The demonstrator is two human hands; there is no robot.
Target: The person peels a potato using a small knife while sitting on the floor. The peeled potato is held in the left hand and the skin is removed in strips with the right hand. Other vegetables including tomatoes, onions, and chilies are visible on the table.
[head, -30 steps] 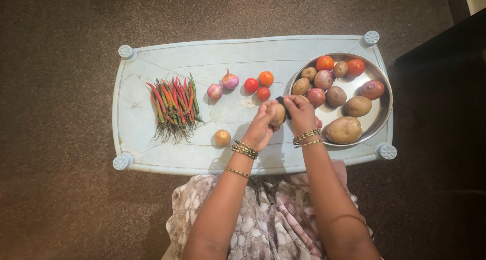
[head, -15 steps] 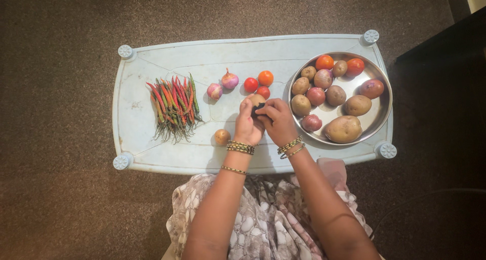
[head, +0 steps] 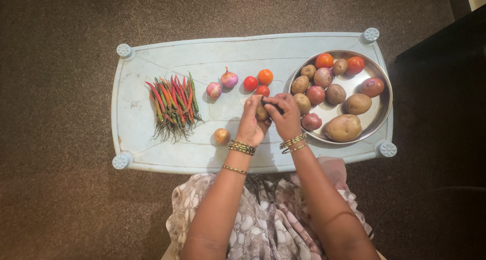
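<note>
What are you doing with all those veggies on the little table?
A person sitting at a pale blue plastic table holds a small brown potato in the left hand and works at it with a dark-handled tool in the right hand. A round steel plate beside them holds potatoes, onions and tomatoes. Red and green chillies lie in a bunch to the left.

Evenly and moderately lit from above, with soft short shadows falling just beside the chillies (head: pixel 173 107), the loose tomatoes (head: pixel 258 83) and the hands on the pale blue table (head: pixel 152 57). Mild glare on the bare metal of the steel bowl (head: pixel 377 116); dark, underexposed corner at upper and middle right, and dim brown carpet (head: pixel 61 204) with slight falloff toward the frame edges. Sharp focus across the tabletop, slight softness on the patterned cloth (head: pixel 263 224) at bottom, no visible motion blur, little edge distortion.
</note>
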